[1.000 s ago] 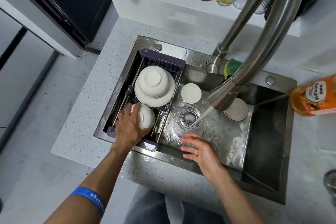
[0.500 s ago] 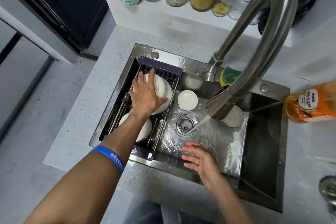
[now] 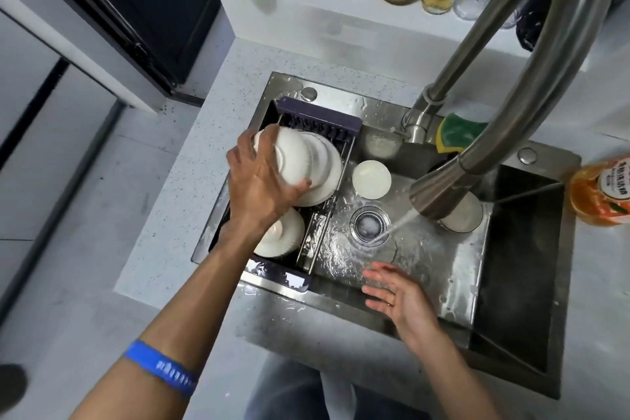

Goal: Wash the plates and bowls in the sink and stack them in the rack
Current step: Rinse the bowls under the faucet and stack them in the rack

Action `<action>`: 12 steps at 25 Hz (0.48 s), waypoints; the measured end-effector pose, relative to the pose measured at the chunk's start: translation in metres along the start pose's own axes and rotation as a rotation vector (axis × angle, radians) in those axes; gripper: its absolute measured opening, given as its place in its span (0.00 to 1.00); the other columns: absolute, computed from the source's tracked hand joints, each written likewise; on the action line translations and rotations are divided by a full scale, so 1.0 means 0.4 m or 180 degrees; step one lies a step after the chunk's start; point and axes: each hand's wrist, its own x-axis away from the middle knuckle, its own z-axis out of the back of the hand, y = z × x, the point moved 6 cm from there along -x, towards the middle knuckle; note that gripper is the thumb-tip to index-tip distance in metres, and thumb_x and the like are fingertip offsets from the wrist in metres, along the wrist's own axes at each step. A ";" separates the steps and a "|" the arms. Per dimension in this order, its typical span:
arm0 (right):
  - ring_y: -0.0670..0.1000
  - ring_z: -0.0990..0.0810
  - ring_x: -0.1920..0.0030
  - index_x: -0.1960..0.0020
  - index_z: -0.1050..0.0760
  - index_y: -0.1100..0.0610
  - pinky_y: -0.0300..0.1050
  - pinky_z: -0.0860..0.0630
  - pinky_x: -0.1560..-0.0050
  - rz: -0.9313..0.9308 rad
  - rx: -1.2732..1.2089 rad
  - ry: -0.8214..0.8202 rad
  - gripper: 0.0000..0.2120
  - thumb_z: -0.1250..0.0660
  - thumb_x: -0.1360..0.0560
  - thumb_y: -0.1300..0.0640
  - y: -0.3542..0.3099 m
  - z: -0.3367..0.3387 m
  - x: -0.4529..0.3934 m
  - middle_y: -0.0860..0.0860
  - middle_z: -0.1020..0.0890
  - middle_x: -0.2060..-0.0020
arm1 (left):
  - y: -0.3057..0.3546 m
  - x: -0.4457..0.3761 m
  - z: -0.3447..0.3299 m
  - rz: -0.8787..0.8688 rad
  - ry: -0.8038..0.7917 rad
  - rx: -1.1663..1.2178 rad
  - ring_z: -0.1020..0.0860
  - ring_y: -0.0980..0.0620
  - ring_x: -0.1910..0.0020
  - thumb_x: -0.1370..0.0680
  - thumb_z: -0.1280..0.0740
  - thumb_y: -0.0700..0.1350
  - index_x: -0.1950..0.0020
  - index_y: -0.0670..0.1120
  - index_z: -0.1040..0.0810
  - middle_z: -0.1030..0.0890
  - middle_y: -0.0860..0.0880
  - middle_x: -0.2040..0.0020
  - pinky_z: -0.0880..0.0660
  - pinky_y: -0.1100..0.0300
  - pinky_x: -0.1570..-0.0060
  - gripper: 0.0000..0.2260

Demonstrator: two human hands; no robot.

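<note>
The left grip (image 3: 262, 177) is clamped over an upturned white bowl (image 3: 293, 160), thumb at its near edge and fingers wrapped round its far side, holding it above or against a plate (image 3: 327, 167) in the rack (image 3: 324, 119); whether the bowl is lifted clear of the plate cannot be told. The rack spans the left end of the sink (image 3: 460, 290). Nearer the body, under the forearm, a second bowl (image 3: 286, 235) sits upside down in the rack.

The right grip (image 3: 395, 293) is spread and empty, palm turned inward, hanging over the near part of the wet basin and touching no dish.

Further out, a small dish (image 3: 371, 179) lies on the basin floor just beyond the drain (image 3: 370, 223), and another dish (image 3: 463, 215) sits partly hidden under the tap (image 3: 443, 194), whose water runs slantwise toward the drain. A sponge (image 3: 456, 133) rests on the back ledge, a bottle (image 3: 603, 191) on the surface at the right.

The step in hand looks like arranging washed bowls in the rack. Next, the bowl likely needs settling so it nests steadily, mouth down, without sliding off the plate; then the free hand can reach for the small dish and bring it under the stream. Wet glaze makes a firm hold wise.
</note>
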 end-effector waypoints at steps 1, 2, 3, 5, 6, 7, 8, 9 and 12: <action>0.60 0.18 0.47 0.41 0.21 0.58 0.55 0.23 0.45 -0.0017 -0.0009 -0.0021 0.18 0.32 0.30 0.54 0.004 -0.008 -0.006 0.55 0.15 0.47 | -0.030 0.041 0.012 0.0072 -0.0004 0.0022 0.33 0.37 0.35 0.39 0.21 0.59 0.26 0.53 0.38 0.35 0.42 0.30 0.27 0.44 0.45 0.45; 0.60 0.17 0.48 0.42 0.22 0.58 0.55 0.23 0.47 -0.0044 -0.0009 -0.0033 0.14 0.33 0.27 0.56 0.006 -0.018 -0.010 0.55 0.15 0.47 | -0.062 0.084 0.013 0.0179 -0.0067 0.0004 0.33 0.37 0.36 0.39 0.21 0.59 0.26 0.53 0.37 0.35 0.42 0.31 0.26 0.43 0.45 0.46; 0.60 0.17 0.48 0.42 0.22 0.57 0.54 0.23 0.48 -0.0066 0.0010 -0.0033 0.12 0.35 0.24 0.58 0.007 -0.028 -0.013 0.55 0.15 0.47 | -0.089 0.123 0.004 0.0286 -0.0182 -0.0040 0.33 0.37 0.36 0.40 0.20 0.59 0.27 0.53 0.37 0.35 0.42 0.31 0.25 0.41 0.44 0.46; 0.59 0.17 0.49 0.42 0.22 0.57 0.53 0.23 0.48 -0.0073 0.0086 -0.0065 0.11 0.36 0.23 0.59 0.006 -0.045 -0.018 0.54 0.14 0.48 | -0.124 0.175 -0.036 0.0433 -0.0472 -0.0190 0.33 0.38 0.35 0.39 0.20 0.60 0.26 0.54 0.37 0.36 0.42 0.29 0.26 0.38 0.42 0.46; 0.59 0.17 0.49 0.42 0.22 0.57 0.53 0.23 0.48 -0.0067 0.0127 -0.0082 0.11 0.36 0.23 0.59 0.002 -0.050 -0.018 0.54 0.14 0.48 | -0.132 0.187 -0.061 0.0449 -0.0598 -0.0289 0.34 0.38 0.34 0.39 0.20 0.60 0.26 0.54 0.38 0.36 0.42 0.29 0.26 0.38 0.41 0.46; 0.59 0.17 0.48 0.41 0.22 0.57 0.54 0.22 0.47 -0.0054 0.0166 -0.0091 0.11 0.37 0.22 0.59 -0.003 -0.050 -0.016 0.54 0.14 0.47 | -0.133 0.193 -0.084 0.0431 -0.0685 -0.0381 0.35 0.38 0.33 0.38 0.21 0.61 0.25 0.55 0.38 0.37 0.42 0.28 0.27 0.39 0.40 0.46; 0.59 0.17 0.48 0.41 0.22 0.57 0.54 0.22 0.47 -0.0039 0.0198 -0.0096 0.12 0.37 0.22 0.58 -0.007 -0.046 -0.015 0.54 0.15 0.47 | -0.132 0.193 -0.104 0.0404 -0.0745 -0.0475 0.35 0.39 0.32 0.38 0.21 0.62 0.25 0.55 0.39 0.37 0.42 0.28 0.27 0.39 0.39 0.46; 0.59 0.17 0.47 0.41 0.22 0.57 0.55 0.22 0.45 -0.0033 0.0217 -0.0089 0.12 0.37 0.22 0.58 -0.009 -0.040 -0.015 0.53 0.15 0.47 | -0.129 0.193 -0.121 0.0383 -0.0795 -0.0581 0.36 0.39 0.32 0.37 0.21 0.62 0.25 0.55 0.40 0.38 0.42 0.27 0.27 0.39 0.39 0.46; 0.60 0.17 0.46 0.40 0.22 0.57 0.58 0.23 0.42 -0.0055 0.0238 -0.0019 0.12 0.38 0.21 0.58 -0.009 -0.020 -0.017 0.53 0.15 0.47 | -0.138 0.196 -0.157 0.0391 -0.0896 -0.0783 0.37 0.39 0.31 0.35 0.22 0.60 0.23 0.55 0.42 0.39 0.42 0.26 0.29 0.39 0.37 0.46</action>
